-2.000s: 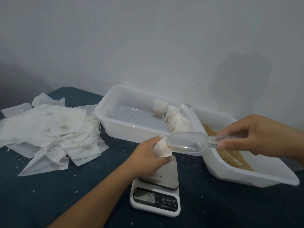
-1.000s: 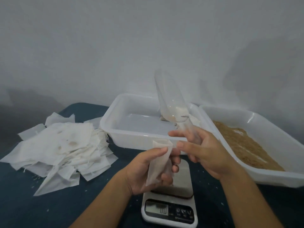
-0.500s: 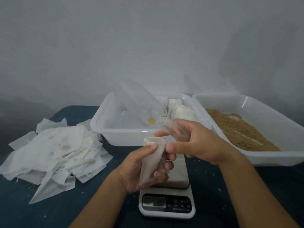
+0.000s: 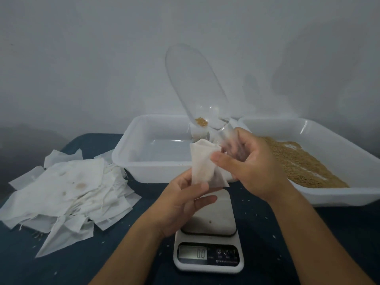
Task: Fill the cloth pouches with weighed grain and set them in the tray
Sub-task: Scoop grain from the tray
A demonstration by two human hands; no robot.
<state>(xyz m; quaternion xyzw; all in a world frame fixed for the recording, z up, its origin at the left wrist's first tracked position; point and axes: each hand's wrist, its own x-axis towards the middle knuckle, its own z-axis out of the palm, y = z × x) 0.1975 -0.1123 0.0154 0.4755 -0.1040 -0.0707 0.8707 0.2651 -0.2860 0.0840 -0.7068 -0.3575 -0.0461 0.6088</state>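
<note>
With a few filled pouches already in the white plastic tray [image 4: 131,161] at the table's back edge, my left hand [image 4: 181,204] pinches one white cloth pouch [image 4: 202,165] over the scale [image 4: 208,251] while my right hand [image 4: 246,165] grips its mouth and the clear plastic scoop [image 4: 195,87], and the pile of empty white pouches [image 4: 67,190] at the left edge remains.

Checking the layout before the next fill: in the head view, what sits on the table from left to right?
Pile of empty cloth pouches → tray with filled pouches → scale → grain tray.
</note>
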